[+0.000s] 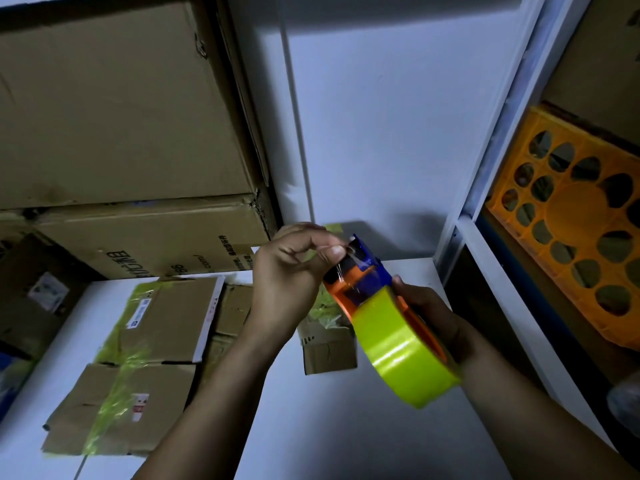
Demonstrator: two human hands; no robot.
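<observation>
Dim storeroom: white table [329, 427] below stacked cardboard boxes [114, 116], taped cartons [145, 341] lying flat, orange crate [575, 230] shelved at right. Above the table, tape dispenser [360, 282] with its yellow-green roll [401, 351], gripped at the handle behind the roll by the right hand [429, 317]. Film end [341, 268] at the blue cutter, pinched by the left hand [291, 271]. Looked light and rigid in the frame; film thin, sticky, prone to folding, best taken by its very edge, clear of the blade.

Head view, seemingly close above left hand [290, 271].
</observation>
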